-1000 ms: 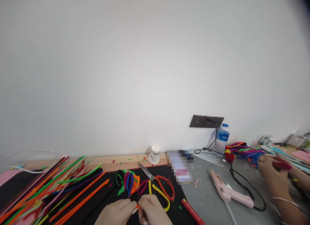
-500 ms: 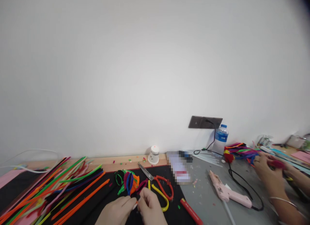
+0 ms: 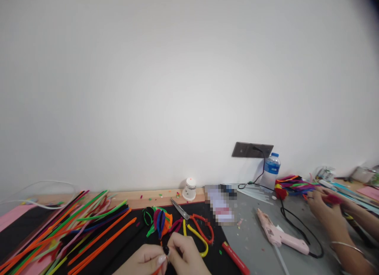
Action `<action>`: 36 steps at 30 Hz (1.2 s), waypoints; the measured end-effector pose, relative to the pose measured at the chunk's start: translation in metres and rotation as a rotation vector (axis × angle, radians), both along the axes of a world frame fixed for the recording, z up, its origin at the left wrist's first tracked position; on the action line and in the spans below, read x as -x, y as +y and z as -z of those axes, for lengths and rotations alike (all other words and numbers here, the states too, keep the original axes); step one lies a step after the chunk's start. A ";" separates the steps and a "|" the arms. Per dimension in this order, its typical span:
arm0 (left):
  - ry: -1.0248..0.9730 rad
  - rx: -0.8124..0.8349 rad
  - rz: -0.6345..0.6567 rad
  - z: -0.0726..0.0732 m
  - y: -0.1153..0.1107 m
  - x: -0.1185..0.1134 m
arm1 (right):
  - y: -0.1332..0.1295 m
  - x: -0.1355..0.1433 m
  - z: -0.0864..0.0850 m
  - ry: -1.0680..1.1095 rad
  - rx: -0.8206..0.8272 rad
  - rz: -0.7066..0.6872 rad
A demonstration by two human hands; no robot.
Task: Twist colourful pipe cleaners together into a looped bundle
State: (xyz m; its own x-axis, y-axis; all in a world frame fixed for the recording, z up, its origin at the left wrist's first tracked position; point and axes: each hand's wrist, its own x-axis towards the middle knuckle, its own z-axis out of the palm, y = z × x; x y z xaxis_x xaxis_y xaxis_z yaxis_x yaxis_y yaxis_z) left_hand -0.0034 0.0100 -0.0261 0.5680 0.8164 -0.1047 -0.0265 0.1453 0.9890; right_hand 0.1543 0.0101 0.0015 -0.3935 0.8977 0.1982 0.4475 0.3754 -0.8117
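My left hand (image 3: 140, 260) and my right hand (image 3: 187, 254) meet at the bottom middle, fingertips pinched together. Between them shows a small black fuzzy piece (image 3: 166, 250). A bit of orange pipe cleaner (image 3: 156, 271) peeks out under my left fingers. How the two pieces join is hidden by the fingers. Just beyond lies a bundle of bent pipe cleaners (image 3: 160, 223) in green, blue, orange and purple. To its right rest open scissors (image 3: 181, 210) with red handles, beside a bent yellow pipe cleaner (image 3: 197, 237).
Loose pipe cleaners (image 3: 85, 231) spread over the left. A white cup (image 3: 189, 189) stands upside down by the wall. Rightward lie a red tube-like stick (image 3: 236, 258), a corded pink glue gun (image 3: 276, 235) and a water bottle (image 3: 271, 170). Another person's hands (image 3: 324, 212) work at far right.
My left fingers have shifted, and the black piece and an orange bit now show at my fingertips. The whole view has moved slightly. The other person's hands stay in about the same place.
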 end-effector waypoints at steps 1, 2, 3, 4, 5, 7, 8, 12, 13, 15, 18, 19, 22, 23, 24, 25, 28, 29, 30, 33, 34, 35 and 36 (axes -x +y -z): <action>-0.008 0.026 -0.023 0.004 0.002 -0.001 | 0.003 -0.003 -0.002 0.022 0.026 -0.025; -0.017 0.047 -0.058 0.008 0.004 -0.002 | 0.007 -0.006 -0.004 0.051 0.048 -0.032; -0.024 0.060 -0.097 0.011 0.006 -0.003 | 0.011 -0.010 -0.005 0.084 0.056 -0.011; -0.033 0.061 -0.141 0.013 0.007 -0.004 | 0.015 -0.014 -0.007 0.106 0.035 0.061; -0.042 0.051 -0.182 0.015 0.009 -0.004 | 0.019 -0.018 -0.008 0.102 -0.006 0.171; -0.077 0.020 -0.259 0.016 0.011 -0.002 | 0.026 -0.028 -0.007 -0.022 -0.099 0.349; -0.094 0.009 -0.296 0.016 0.011 -0.001 | 0.028 -0.033 -0.006 -0.109 -0.120 0.384; -0.103 0.001 -0.396 0.013 0.011 0.002 | 0.035 -0.047 0.004 -0.427 -0.103 0.441; -0.098 0.000 -0.402 0.011 0.010 0.002 | 0.036 -0.048 0.006 -0.477 -0.090 0.442; -0.091 -0.003 -0.395 0.009 0.009 0.001 | 0.036 -0.050 0.009 -0.549 -0.051 0.453; -0.074 -0.029 -0.400 0.006 0.007 0.002 | 0.036 -0.050 0.006 -0.644 -0.008 0.479; -0.066 -0.047 -0.410 0.005 0.006 0.002 | 0.035 -0.050 0.005 -0.675 0.001 0.491; -0.058 -0.065 -0.431 0.001 0.005 0.003 | 0.033 -0.052 0.001 -0.723 0.011 0.524; -0.061 -0.052 -0.432 0.000 0.005 0.003 | 0.033 -0.052 0.000 -0.718 0.013 0.535; -0.064 -0.033 -0.432 -0.001 0.004 0.003 | 0.032 -0.052 -0.001 -0.698 0.007 0.541; -0.067 -0.014 -0.432 -0.002 0.004 0.003 | 0.032 -0.052 -0.001 -0.663 -0.003 0.545; -0.064 -0.007 -0.445 -0.003 0.004 0.003 | 0.033 -0.049 -0.005 -0.484 -0.032 0.514; -0.058 -0.011 -0.449 -0.002 0.004 0.003 | 0.033 -0.047 -0.008 -0.413 -0.038 0.482; -0.050 -0.015 -0.455 -0.002 0.003 0.003 | 0.032 -0.045 -0.010 -0.346 -0.040 0.444; -0.015 -0.060 -0.492 -0.003 0.003 0.003 | 0.030 -0.041 -0.014 -0.222 -0.033 0.338; 0.001 -0.086 -0.514 -0.004 0.002 0.004 | 0.029 -0.040 -0.015 -0.210 -0.031 0.322; 0.017 -0.115 -0.542 -0.005 0.002 0.005 | 0.028 -0.039 -0.015 -0.211 -0.028 0.314; 0.034 -0.140 -0.566 -0.006 0.002 0.005 | 0.026 -0.038 -0.015 -0.221 -0.022 0.308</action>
